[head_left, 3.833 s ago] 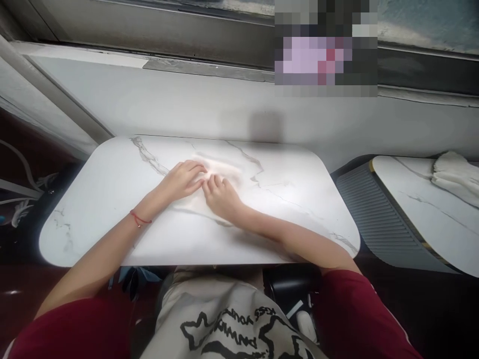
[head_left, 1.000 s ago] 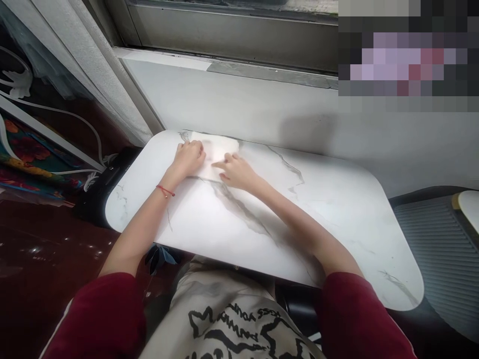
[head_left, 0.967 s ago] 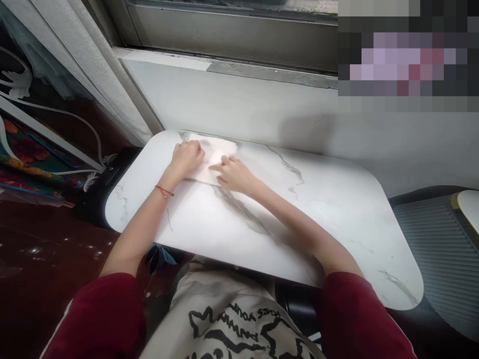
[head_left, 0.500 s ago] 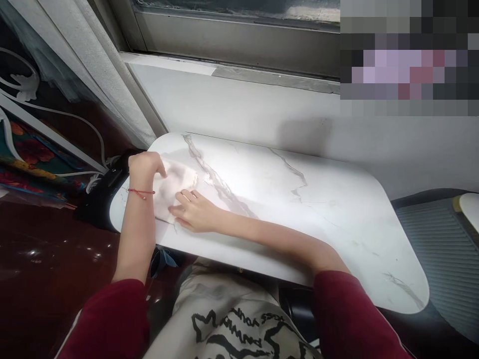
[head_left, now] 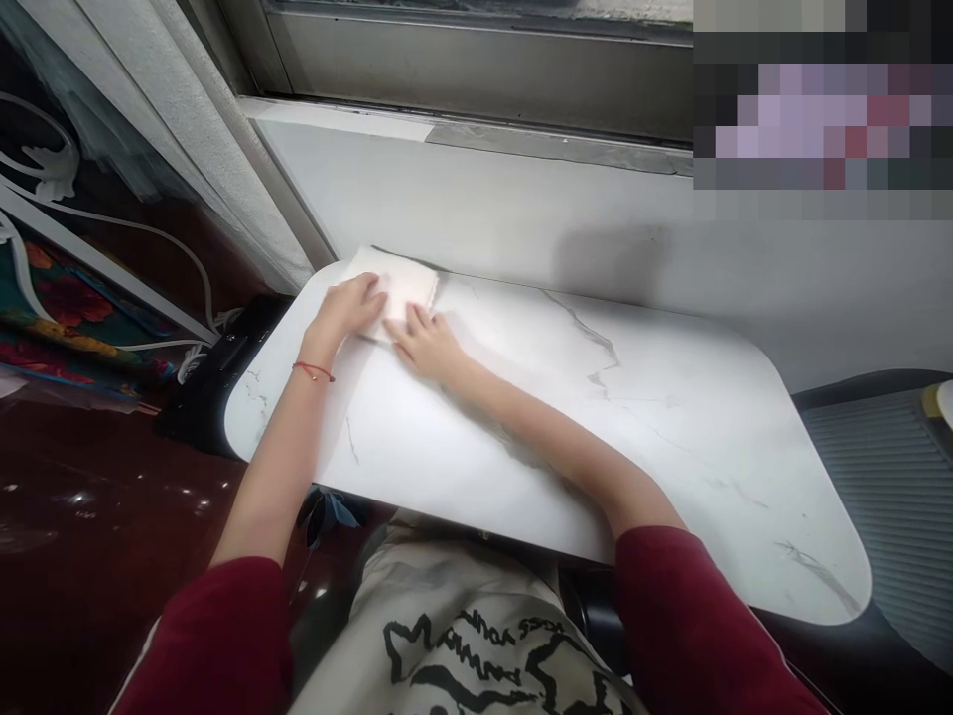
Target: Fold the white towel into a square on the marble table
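A folded white cloth (head_left: 402, 281) with a frilled right edge lies on the far left part of a white marble-patterned table (head_left: 513, 367). My left hand (head_left: 349, 306) rests on the cloth's left side, its fingers bent and holding it. A red string bracelet (head_left: 314, 372) circles that wrist. From the right, my right hand (head_left: 430, 345) reaches to the cloth's lower right corner, fingers apart and their tips pressing on it. Part of the cloth is hidden beneath my fingers.
Behind the table's far edge rises a white wall (head_left: 506, 223) below a window frame (head_left: 476, 74). A pale curtain (head_left: 186, 139) hangs at the left. To the right stands a grey ribbed seat (head_left: 879, 477). Dark reddish floor (head_left: 111, 536) shows at lower left.
Both hands and the cloth have moved away from me and to the right, from the table's near left part to its far edge. My right hand's fingers are more spread.
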Available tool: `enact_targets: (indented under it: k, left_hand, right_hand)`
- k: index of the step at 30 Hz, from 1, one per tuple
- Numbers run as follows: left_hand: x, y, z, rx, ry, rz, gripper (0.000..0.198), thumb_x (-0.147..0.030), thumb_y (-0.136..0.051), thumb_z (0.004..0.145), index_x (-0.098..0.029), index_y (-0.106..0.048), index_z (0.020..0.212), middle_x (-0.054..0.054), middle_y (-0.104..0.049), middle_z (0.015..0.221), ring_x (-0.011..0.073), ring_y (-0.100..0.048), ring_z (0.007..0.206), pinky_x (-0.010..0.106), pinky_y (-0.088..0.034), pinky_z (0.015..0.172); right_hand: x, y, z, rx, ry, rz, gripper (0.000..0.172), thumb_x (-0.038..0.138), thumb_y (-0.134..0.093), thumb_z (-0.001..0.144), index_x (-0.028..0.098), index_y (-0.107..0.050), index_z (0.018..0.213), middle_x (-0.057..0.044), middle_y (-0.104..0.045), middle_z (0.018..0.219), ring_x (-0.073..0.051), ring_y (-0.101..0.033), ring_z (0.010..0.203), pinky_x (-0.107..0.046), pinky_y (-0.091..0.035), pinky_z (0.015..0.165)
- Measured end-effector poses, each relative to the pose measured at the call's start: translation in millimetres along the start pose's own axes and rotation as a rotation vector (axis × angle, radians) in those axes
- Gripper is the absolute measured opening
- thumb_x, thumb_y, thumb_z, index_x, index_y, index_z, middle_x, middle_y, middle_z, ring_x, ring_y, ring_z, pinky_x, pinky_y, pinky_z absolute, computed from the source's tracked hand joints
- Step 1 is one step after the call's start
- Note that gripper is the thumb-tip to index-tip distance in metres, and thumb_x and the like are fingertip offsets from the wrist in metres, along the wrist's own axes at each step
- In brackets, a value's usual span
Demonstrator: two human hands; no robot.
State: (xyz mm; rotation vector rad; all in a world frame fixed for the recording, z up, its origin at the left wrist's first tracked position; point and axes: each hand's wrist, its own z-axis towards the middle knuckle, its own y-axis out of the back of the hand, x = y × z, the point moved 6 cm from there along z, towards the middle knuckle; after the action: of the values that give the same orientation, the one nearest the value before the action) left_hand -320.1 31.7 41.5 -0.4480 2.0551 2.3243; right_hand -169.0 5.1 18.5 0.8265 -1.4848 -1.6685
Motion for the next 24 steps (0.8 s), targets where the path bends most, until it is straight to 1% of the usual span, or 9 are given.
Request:
enact_targets:
  k: [2, 4, 6, 10, 14, 16, 18, 21, 24]
  left_hand:
    - [-10.1, -8.5, 1.5, 0.01, -0.091, -0.072, 0.052, -0.04, -0.041, 0.098, -0.018, -0.052, 0.144, 0.014, -0.055, 0.153, 0.03, -0.049, 0.142, 0.045, -0.033, 0.117]
    - [-17.2, -14.2, 2.5, 0.003, -0.135, -0.091, 0.053, -0.039, -0.037, 0.099, -0.017, -0.049, 0.146, 0.014, -0.045, 0.161, 0.0285, -0.038, 0.15, 0.046, -0.026, 0.121]
    - [-21.6, -17.2, 2.9, -0.002, -0.147, -0.09, 0.052, -0.039, -0.037, 0.1, -0.018, -0.049, 0.146, 0.013, -0.045, 0.161, 0.0288, -0.037, 0.15, 0.047, -0.026, 0.121]
    - [-26.1, -13.2, 2.9, -0.064, -0.141, -0.081, 0.044, -0.04, -0.043, 0.099, -0.017, -0.058, 0.133, 0.015, -0.061, 0.143, 0.0361, -0.048, 0.134, 0.053, -0.036, 0.111]
    - [-32.4, -8.7, 1.6, -0.123, -0.144, -0.06, 0.033, -0.036, -0.047, 0.096, -0.016, -0.062, 0.119, 0.015, -0.066, 0.127, 0.0375, -0.052, 0.123, 0.049, -0.043, 0.103]
    - [-36.4, -8.4, 0.4, -0.127, -0.154, -0.065, 0.029, -0.034, -0.048, 0.096, -0.016, -0.061, 0.114, 0.014, -0.068, 0.119, 0.0362, -0.055, 0.118, 0.046, -0.046, 0.097]
    - [-39.3, -9.3, -0.9, -0.1, -0.158, -0.104, 0.024, -0.033, -0.049, 0.096, -0.018, -0.06, 0.111, 0.012, -0.07, 0.11, 0.0326, -0.061, 0.107, 0.041, -0.048, 0.088]
    - [-41.1, -10.0, -3.0, -0.039, -0.137, -0.166, 0.018, -0.031, -0.055, 0.092, -0.021, -0.061, 0.105, 0.007, -0.072, 0.094, 0.0263, -0.066, 0.088, 0.035, -0.048, 0.076]
    - [-47.6, -9.9, -8.6, 0.058, -0.144, -0.241, 0.017, -0.038, -0.063, 0.087, -0.022, -0.062, 0.092, 0.004, -0.072, 0.086, 0.0229, -0.067, 0.08, 0.032, -0.047, 0.071]
  right_hand:
    - [-19.9, 6.1, 1.0, -0.013, -0.066, 0.032, 0.048, 0.03, -0.025, 0.109, 0.014, -0.046, 0.149, -0.027, -0.043, 0.155, -0.035, -0.04, 0.143, -0.046, -0.036, 0.103]
    - [-33.9, 12.1, 0.5, -0.001, -0.132, 0.077, 0.047, 0.029, -0.023, 0.109, 0.014, -0.052, 0.143, -0.023, -0.054, 0.146, -0.03, -0.049, 0.134, -0.041, -0.038, 0.1]
    - [-42.2, 17.0, -0.1, 0.014, -0.175, 0.112, 0.046, 0.029, -0.023, 0.11, 0.012, -0.053, 0.141, -0.02, -0.061, 0.137, -0.028, -0.055, 0.126, -0.039, -0.039, 0.099]
    - [-48.1, 24.7, -0.7, -0.002, -0.17, 0.12, 0.048, 0.027, -0.029, 0.109, 0.011, -0.048, 0.149, -0.018, -0.062, 0.137, -0.031, -0.055, 0.126, -0.04, -0.039, 0.101]
    - [-50.4, 31.1, -2.9, 0.026, -0.166, 0.1, 0.053, 0.02, -0.034, 0.104, 0.012, -0.041, 0.156, -0.017, -0.065, 0.135, -0.031, -0.059, 0.122, -0.04, -0.041, 0.099]
    - [-49.2, 35.6, -4.8, 0.056, -0.17, 0.097, 0.053, 0.017, -0.035, 0.102, 0.012, -0.045, 0.153, -0.017, -0.068, 0.129, -0.03, -0.062, 0.116, -0.038, -0.042, 0.094]
    - [-45.0, 39.5, -7.9, 0.093, -0.163, 0.087, 0.048, 0.017, -0.034, 0.101, 0.011, -0.054, 0.144, -0.017, -0.07, 0.124, -0.029, -0.065, 0.111, -0.037, -0.043, 0.088]
    - [-32.4, 39.3, -17.5, 0.156, -0.121, 0.034, 0.041, 0.019, -0.034, 0.102, 0.009, -0.064, 0.128, -0.019, -0.071, 0.117, -0.029, -0.067, 0.105, -0.036, -0.041, 0.081]
    - [-15.1, 33.4, -37.2, 0.183, -0.057, -0.053, 0.038, 0.018, -0.034, 0.103, 0.006, -0.066, 0.119, -0.021, -0.071, 0.111, -0.031, -0.067, 0.104, -0.037, -0.039, 0.079]
